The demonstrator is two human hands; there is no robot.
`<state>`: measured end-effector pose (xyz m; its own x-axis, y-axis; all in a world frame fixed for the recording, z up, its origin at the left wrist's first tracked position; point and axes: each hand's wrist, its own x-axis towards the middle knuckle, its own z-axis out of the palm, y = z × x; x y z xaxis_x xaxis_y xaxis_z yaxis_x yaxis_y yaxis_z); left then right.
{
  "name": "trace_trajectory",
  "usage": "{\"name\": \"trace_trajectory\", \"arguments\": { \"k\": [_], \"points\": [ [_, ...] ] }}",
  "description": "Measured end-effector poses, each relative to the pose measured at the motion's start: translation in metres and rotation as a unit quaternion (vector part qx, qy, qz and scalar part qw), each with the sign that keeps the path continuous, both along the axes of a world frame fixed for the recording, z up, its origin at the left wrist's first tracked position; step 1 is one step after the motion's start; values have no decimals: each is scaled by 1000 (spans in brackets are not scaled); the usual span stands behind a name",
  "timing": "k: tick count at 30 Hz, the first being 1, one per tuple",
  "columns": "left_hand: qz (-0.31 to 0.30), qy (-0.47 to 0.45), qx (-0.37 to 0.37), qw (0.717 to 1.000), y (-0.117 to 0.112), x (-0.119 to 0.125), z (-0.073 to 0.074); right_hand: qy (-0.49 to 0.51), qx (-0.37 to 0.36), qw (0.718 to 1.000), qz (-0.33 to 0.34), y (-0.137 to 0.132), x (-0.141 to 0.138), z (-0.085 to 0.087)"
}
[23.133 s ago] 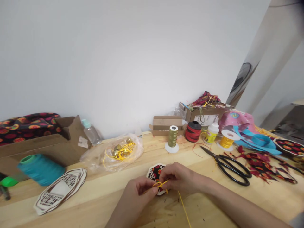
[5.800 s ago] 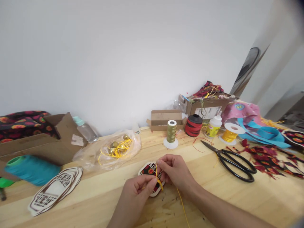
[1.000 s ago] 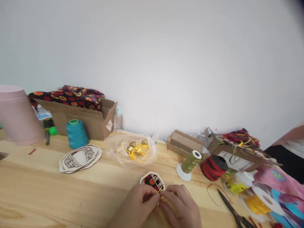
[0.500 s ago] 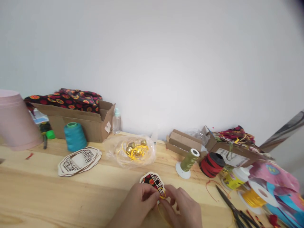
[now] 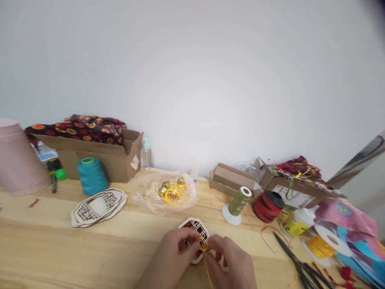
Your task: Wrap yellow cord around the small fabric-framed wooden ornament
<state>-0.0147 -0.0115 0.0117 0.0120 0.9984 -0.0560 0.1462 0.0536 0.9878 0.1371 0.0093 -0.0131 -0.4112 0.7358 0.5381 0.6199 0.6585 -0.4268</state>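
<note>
A yellow cord [image 5: 208, 271] is looped between my two hands, with one strand hanging down toward the table's front edge. My left hand [image 5: 174, 255] pinches the loop from the left with thumb and index finger. From the right, my right hand [image 5: 230, 257] grips the same cord with bent fingers. Just behind and below the fingers lies a wooden lattice plaque [image 5: 192, 224] backed with dark, red-patterned cloth. Its lower part is partly hidden by the cord and my left hand. The fingertips cover the crossing of the cord.
Left are stacked wooden lattice plaques [image 5: 99, 206], a teal thread cone [image 5: 92, 176] and a cloth-filled cardboard box [image 5: 90, 156]. A plastic bag [image 5: 170, 190] holds bells on yellow cord. Rightward stand an olive spool [image 5: 239, 202], red ribbon roll [image 5: 268, 206], glue bottle [image 5: 297, 222], yellow cord spool [image 5: 323, 245] and black scissors [image 5: 296, 259].
The cord loop between my fingertips is larger and sits higher over the plaque. More of the plaque's lower end shows between my hands. The view has shifted slightly.
</note>
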Motion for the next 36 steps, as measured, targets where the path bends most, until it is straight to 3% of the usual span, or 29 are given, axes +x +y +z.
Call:
{"name": "trace_trajectory", "arguments": {
  "k": [6, 10, 16, 22, 30, 35, 36],
  "points": [
    [-1, -49, -17, 999, 1, 1, -4, 25, 6, 999, 19, 2, 0, 2],
    [-9, -71, -20, 997, 3, 0, -6, 63, -27, 997, 31, 2, 0, 3],
    [-18, -114, -45, 992, 3, 1, -11, 83, -132, 987, 24, 1, -2, 13],
    [-8, -130, -66, 989, 4, 5, -13, 157, -261, 952, 29, -1, -7, 24],
    [7, -171, -111, 979, 4, 11, -6, 353, -382, 853, 49, 5, -10, 16],
    [36, -176, -114, 977, 7, 9, -7, 515, -445, 718, 147, 7, -1, 23],
    [43, -179, -118, 976, 7, 9, -7, 529, -445, 704, 164, 6, 3, 28]
  ]
}}
